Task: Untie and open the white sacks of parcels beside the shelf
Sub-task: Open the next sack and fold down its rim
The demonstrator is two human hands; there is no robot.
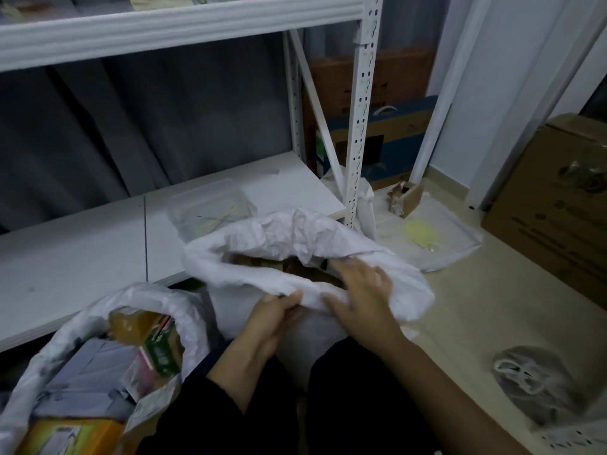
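My left hand (276,315) is pinching the near rim of the white sack (295,234), mouth's wide open. Right hand (361,297) just lies flat on it, fingers (348,274) relaxed.

Middle sack (295,238) white, crinkled; parcels (262,259) inside brown. Left sack (98,307) white, holding orange parcel (131,323), grey-blue parcels (88,366), green-pink box (161,353). Shelf (98,244) white, curtain (131,119) dark grey, floor (476,307) beige. Carton (551,205) brown, flat box (387,139) blue, tag (418,231) pale yellow.
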